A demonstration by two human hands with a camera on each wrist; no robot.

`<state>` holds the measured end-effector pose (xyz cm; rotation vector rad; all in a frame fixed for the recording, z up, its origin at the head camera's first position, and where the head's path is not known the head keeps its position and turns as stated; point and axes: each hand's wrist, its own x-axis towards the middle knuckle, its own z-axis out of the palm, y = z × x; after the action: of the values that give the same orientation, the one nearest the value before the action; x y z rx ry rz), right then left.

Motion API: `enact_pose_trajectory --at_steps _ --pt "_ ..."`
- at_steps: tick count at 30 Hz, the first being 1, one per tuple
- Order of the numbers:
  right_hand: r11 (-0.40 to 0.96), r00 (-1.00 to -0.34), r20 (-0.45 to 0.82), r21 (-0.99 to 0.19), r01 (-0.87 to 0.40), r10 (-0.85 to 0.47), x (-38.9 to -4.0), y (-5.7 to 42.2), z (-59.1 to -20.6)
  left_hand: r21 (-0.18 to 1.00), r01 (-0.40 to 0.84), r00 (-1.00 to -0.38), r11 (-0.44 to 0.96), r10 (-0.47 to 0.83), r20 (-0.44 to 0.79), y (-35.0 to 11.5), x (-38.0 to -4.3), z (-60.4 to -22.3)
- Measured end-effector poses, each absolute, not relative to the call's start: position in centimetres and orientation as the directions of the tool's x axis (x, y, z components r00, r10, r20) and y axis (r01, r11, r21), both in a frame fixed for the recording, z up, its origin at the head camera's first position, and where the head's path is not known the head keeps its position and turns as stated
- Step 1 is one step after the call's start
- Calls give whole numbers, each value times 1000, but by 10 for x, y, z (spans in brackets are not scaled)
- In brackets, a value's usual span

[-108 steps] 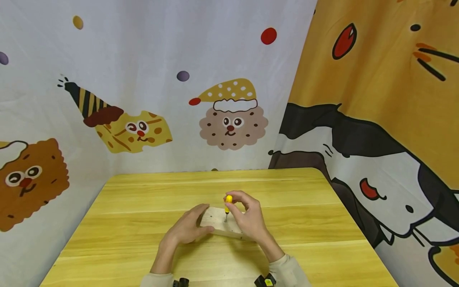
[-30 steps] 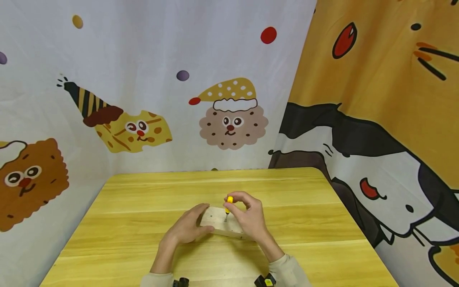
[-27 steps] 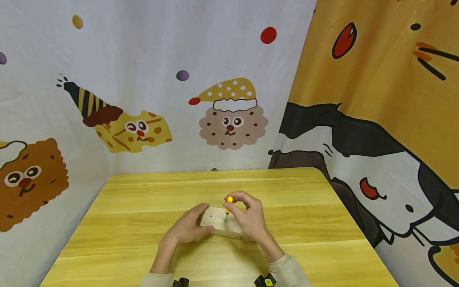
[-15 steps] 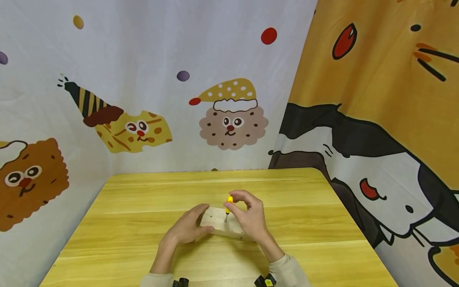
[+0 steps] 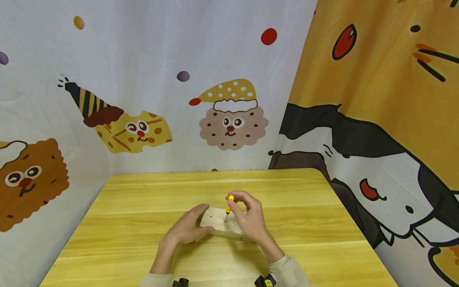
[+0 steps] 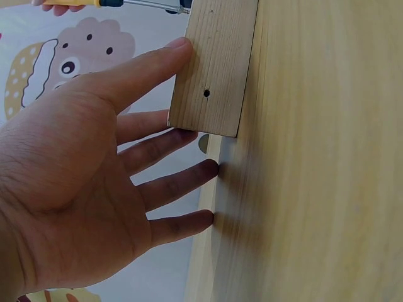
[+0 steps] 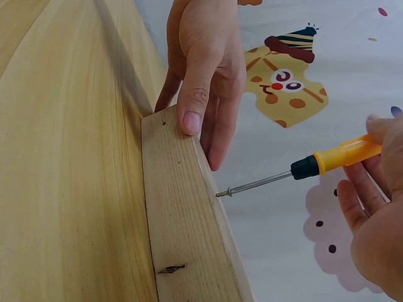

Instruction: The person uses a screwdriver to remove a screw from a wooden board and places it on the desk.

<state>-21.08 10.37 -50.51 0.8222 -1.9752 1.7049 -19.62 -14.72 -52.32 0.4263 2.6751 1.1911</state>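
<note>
A pale wooden block (image 5: 218,221) lies on the table, with small dark holes in its faces. My left hand (image 5: 189,226) grips its left end, thumb on the near side and forefinger behind; in the left wrist view the other fingers spread past the end toward the tabletop. My right hand (image 5: 251,217) pinches the yellow handle of a screwdriver (image 7: 340,157) between thumb and fingers. The screwdriver stands nearly upright over the block, leaning a little right. At its tip a small screw (image 7: 223,193) stands at the block's upper face, part of its thread showing.
The wood-grain table (image 5: 143,199) reaches back to a printed curtain (image 5: 150,48) with cartoon biscuits and cheese. An orange curtain (image 5: 376,79) with a cartoon animal hangs on the right. Dark wrist cameras (image 5: 265,280) sit at both cuffs.
The screwdriver's handle leans slightly further right than before, and my right fingers have shifted a little on it. My left hand and the block keep their place.
</note>
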Motion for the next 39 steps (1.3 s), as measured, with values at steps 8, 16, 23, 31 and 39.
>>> enact_pose_trajectory --at_steps 8,16,23,31,39 --pt "146 -772 621 -758 -635 -136 -211 104 -504 741 190 -942 643 332 -46 -148 -197 -525" --pt "182 -800 591 -780 -599 -103 -210 104 -503 744 200 -941 638 337 -36 -147 -196 -522" --pt "182 -826 555 -806 -563 -98 -206 103 -499 745 204 -941 635 338 -30 -148 -196 -522" --pt "97 -727 658 -724 -682 -197 -210 102 -503 748 187 -942 637 331 -47 -147 -197 -524" --pt "123 -743 646 -735 -667 -173 -209 103 -501 741 187 -944 645 327 -46 -147 -197 -524"
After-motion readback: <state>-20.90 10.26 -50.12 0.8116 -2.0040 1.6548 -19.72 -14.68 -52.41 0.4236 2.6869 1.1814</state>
